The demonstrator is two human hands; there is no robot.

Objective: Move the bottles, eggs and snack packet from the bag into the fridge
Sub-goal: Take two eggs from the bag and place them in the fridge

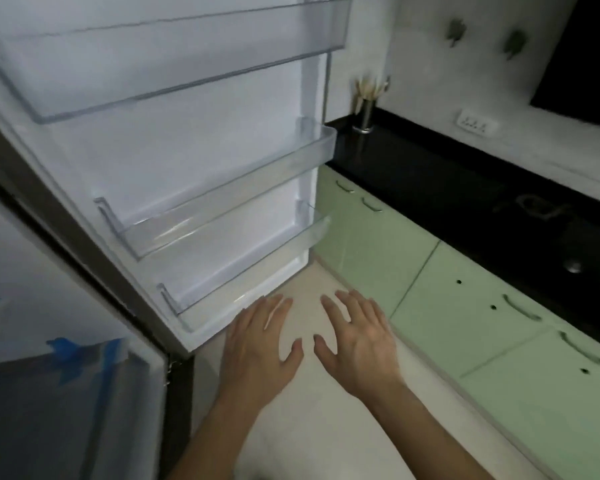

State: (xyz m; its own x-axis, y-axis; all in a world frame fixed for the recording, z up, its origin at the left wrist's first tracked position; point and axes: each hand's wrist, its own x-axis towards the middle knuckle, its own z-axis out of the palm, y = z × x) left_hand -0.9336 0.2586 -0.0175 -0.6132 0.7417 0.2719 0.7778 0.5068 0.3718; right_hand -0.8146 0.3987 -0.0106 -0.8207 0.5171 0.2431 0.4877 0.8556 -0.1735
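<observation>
Fridge door (187,150) stands open; left hand (257,344) and right hand (357,344) hover spread, holding nothing. Risk: bag out of view, so the unheld door may swing shut.

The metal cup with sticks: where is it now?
In the head view the metal cup stands above centre, at the far end of the black counter, by the wall, just right of the open fridge door.
</observation>
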